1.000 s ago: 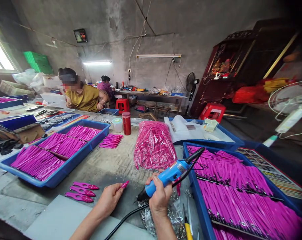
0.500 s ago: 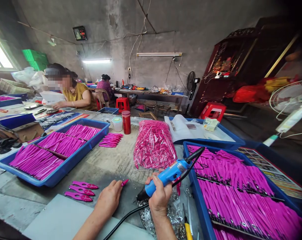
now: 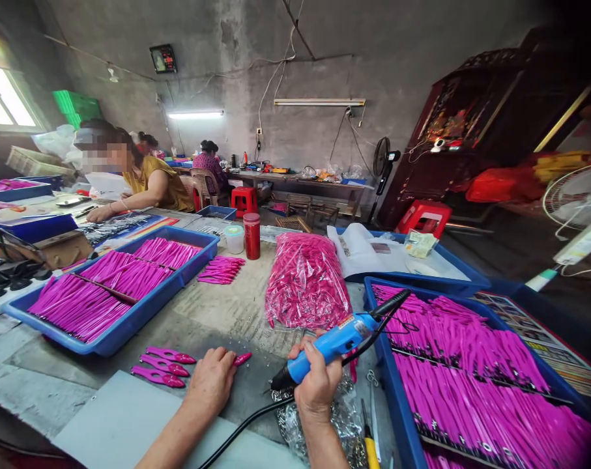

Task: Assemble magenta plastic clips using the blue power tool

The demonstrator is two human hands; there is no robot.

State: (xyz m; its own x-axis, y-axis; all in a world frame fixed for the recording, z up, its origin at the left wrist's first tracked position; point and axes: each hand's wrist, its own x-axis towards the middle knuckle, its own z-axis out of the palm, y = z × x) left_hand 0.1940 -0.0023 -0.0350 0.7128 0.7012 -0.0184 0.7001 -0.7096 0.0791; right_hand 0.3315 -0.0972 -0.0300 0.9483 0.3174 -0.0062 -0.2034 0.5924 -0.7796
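Note:
My right hand [image 3: 318, 381] is wrapped round a blue electric screwdriver [image 3: 330, 341], its black nose pointing down to the left and its cable running from the back. Fingers closed, my left hand [image 3: 212, 378] rests on the table and holds a slim pink tool [image 3: 243, 358]; only its pointed end shows, the rest is under the fingers. Left of that hand lie several matching pink tools [image 3: 165, 367] with looped handles. Below the screwdriver's nose is a clear plastic bag of small metal parts [image 3: 295, 417]. Tiny metal bits are scattered just beyond my left hand.
Blue trays of pink tools stand at left [image 3: 100, 342] and right [image 3: 390, 384]. Beyond my hands are a stuffed clear bag of pink pieces [image 3: 307, 280] and a red canister [image 3: 251, 237]. Scissors [image 3: 373, 397] and a yellow-handled tool [image 3: 371, 449] lie at right. A co-worker [image 3: 151, 182] sits at far left.
The view has shifted slightly. Both my hands keep their grips, with the screwdriver still beside the pink tool. The co-worker's arm reaches lower and further left.

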